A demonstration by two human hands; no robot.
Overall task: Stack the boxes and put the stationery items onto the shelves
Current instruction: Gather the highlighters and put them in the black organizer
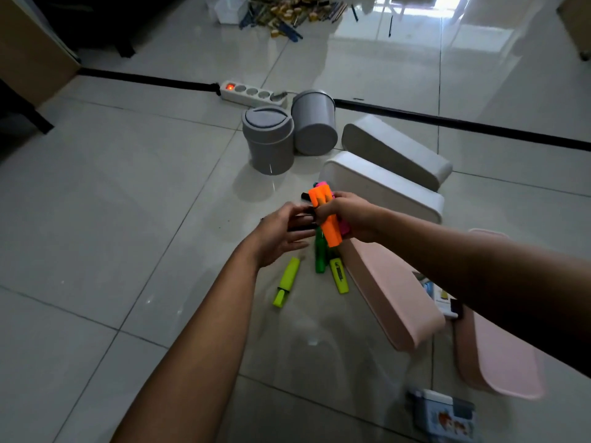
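My right hand (pixel 347 215) grips a bunch of highlighters, with orange ones (pixel 326 212) on top and pink ones behind. Beside it, my left hand (pixel 281 233) curls around dark markers (pixel 299 222) and touches the bunch. On the floor below lie a yellow highlighter (pixel 286 282), a green one (pixel 319 255) and a second yellow one (pixel 339 275). Two white oblong boxes (pixel 380 183) (pixel 396 148) lie upside down behind my hands. A pink box (pixel 390 295) lies to the right, and a pink lid (pixel 499 353) lies beyond it.
Two grey round bins (pixel 268 139) (pixel 315 123) stand and lie behind the boxes, next to a power strip (pixel 251 92) with a black cable across the tiles. A heap of pencils (pixel 287 14) lies far back. A small blue packet (pixel 444 414) lies at bottom right.
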